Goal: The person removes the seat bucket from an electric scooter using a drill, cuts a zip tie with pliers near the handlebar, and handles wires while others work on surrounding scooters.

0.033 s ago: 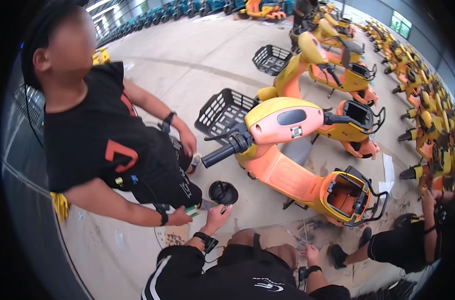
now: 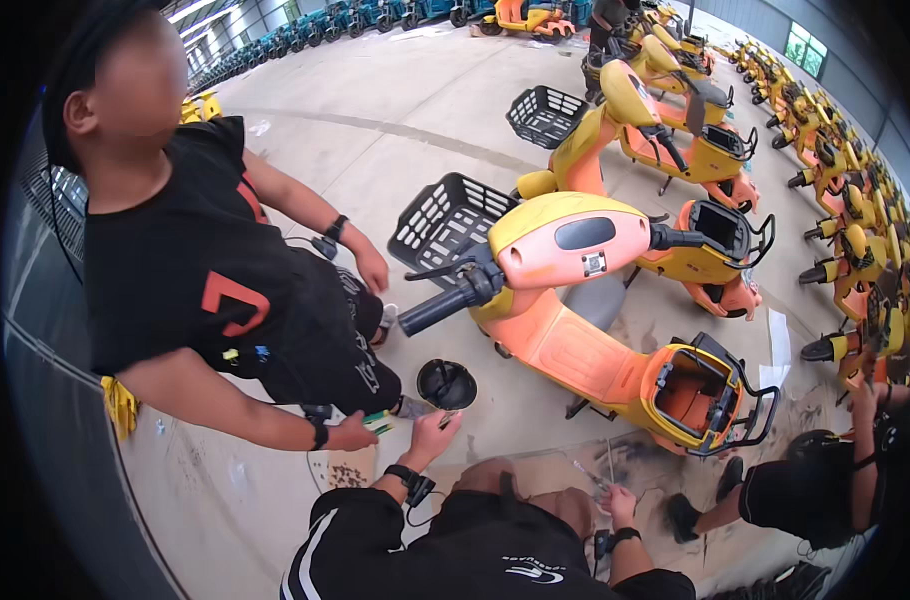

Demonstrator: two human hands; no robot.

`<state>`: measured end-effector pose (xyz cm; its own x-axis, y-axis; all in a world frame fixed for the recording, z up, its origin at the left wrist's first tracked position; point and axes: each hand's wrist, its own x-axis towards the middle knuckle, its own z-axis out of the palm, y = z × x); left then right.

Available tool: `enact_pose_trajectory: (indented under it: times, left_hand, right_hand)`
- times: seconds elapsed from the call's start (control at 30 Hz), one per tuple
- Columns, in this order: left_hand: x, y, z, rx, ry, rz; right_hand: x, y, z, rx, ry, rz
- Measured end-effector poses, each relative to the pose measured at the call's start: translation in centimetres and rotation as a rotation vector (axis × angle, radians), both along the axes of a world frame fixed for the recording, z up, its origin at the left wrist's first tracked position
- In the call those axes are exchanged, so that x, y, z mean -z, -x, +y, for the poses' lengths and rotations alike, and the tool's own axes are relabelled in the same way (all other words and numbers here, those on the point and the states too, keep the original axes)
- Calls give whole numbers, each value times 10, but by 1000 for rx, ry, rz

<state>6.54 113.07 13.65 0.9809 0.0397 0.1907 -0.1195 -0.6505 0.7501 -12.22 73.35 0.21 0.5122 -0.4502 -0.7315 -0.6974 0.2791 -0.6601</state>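
Left hand (image 2: 433,432): reaching forward from the lower edge, wristband showing, fingers curling around what is probably a small flat piece, just beside the round black cap (image 2: 446,384) lying on the concrete floor (image 2: 375,130). Right hand (image 2: 620,500): pinching thin pale rods (image 2: 607,465), fingers closing on them. Nothing is differing from the earlier frame. Co-worker's hand (image 2: 353,435) is gripping a green tool (image 2: 378,423) beside the orange-and-yellow plastic scooter (image 2: 575,330).
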Motion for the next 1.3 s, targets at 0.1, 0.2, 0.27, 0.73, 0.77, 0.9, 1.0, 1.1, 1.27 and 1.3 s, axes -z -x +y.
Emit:
enact_pose_trajectory:
  times: [0.1, 0.2, 0.27, 0.73, 0.77, 0.9, 1.0, 1.1, 1.27, 1.3]
  left_hand:
    - [9, -11, -11, 9, -47, -38]
    - [-8, -4, -35, 26, -118, 16]
    - [-34, -10, -63, 26, -131, 37]
    - [-37, -43, -302, 247, 422, 489]
    - [-28, -42, -306, 265, 586, 497]
    - [-37, -43, -350, 366, 563, 423]
    - [-88, -54, -371, 624, 513, 499]
    - [-94, -66, -364, 687, 671, 660]
    - [-102, -92, -389, 551, 884, 825]
    - [-93, -96, -390, 547, 853, 906]
  right_hand:
    - [20, -53, -5, -80, 29, -44]
    - [14, -76, -14, -141, -36, -83]
    - [-31, -102, -14, -201, -169, -166]
    - [-128, -179, -36, -343, -1082, -310]
    - [-118, -182, -36, -303, -1115, -338]
    - [-96, -189, -57, -96, -1213, -509]
    - [-134, -192, -89, 147, -1198, -384]
    - [-155, -182, -106, 139, -1121, -367]
    - [-149, -188, -152, 240, -900, -345]
    - [-142, -192, -160, 260, -800, -348]
